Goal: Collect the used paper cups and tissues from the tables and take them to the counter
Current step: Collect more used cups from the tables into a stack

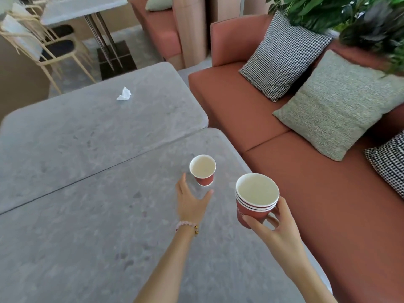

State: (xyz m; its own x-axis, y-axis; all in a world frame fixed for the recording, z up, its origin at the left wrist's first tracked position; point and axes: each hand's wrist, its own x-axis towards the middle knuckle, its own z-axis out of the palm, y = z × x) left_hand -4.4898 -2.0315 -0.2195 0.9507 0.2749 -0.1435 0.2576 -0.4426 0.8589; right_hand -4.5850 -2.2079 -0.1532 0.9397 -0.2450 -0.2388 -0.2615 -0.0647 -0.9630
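Partly done, it seems. The right hand (279,226) grips a nested stack of red paper cups (255,200) above the right edge of the near surface (98,248). The left hand (192,200), fingers spread and holding nothing, is just beside a lone cup (202,170) standing upright near that edge. Beyond, a crumpled tissue (124,94) lies toward the far edge of the adjoining surface (76,132). Neither is collected yet, and the counter trip is not yet made.

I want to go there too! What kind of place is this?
Probably a café or lounge. There are grey tables with chairs, a long red sofa with cushions beside them, and a throwaway paper cup on the table, with a stack of cups in the right hand.
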